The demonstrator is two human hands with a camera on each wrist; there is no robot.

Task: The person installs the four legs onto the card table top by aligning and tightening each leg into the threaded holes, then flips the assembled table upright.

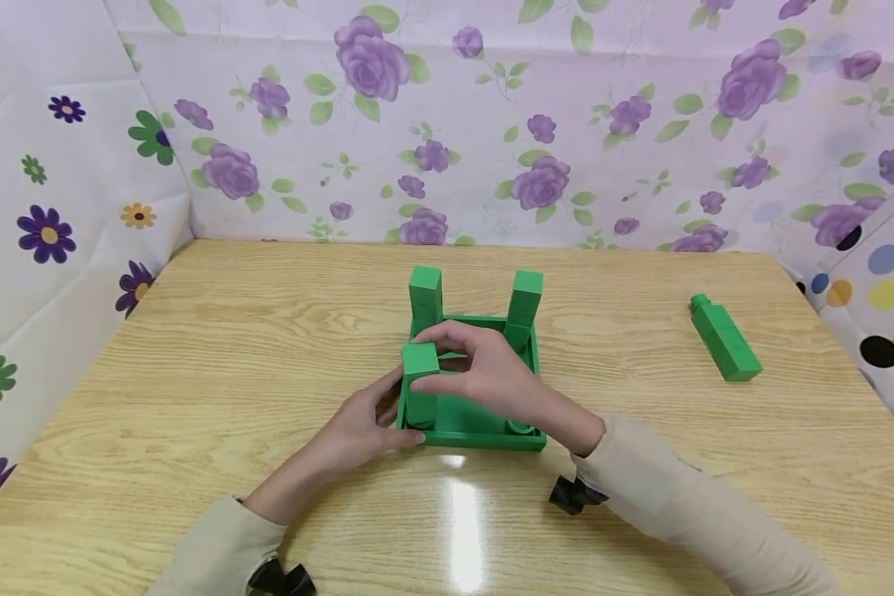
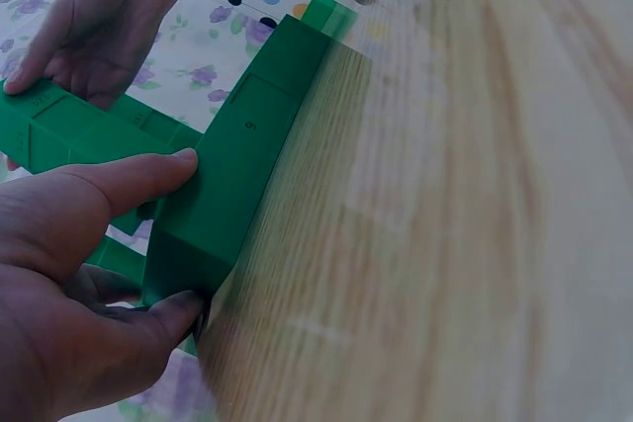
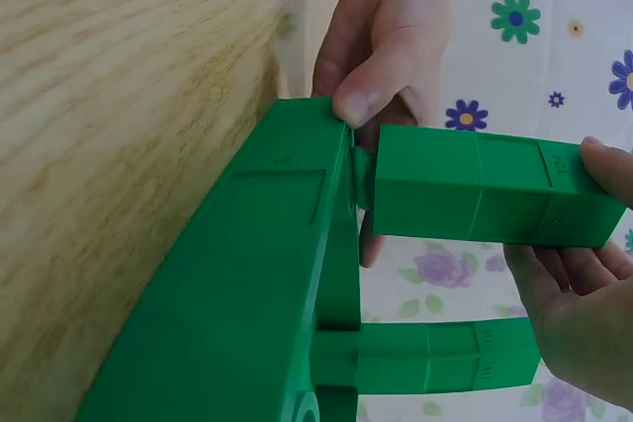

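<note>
Right hand (image 1: 480, 364) pinches a green leg (image 1: 421, 406) standing at the green tray's (image 1: 484, 440) near left corner on the tabletop (image 1: 268, 331); left hand (image 1: 358, 430) grips that corner. Best to brace the tray, hold the leg square and seat it gently; seating depth unclear.

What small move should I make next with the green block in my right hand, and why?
Probably press or turn that green block down with the right hand, while the left hand steadies the green tray: the right wrist view shows a narrow neck exposed between block and tray corner, so it seems not fully seated.
</note>
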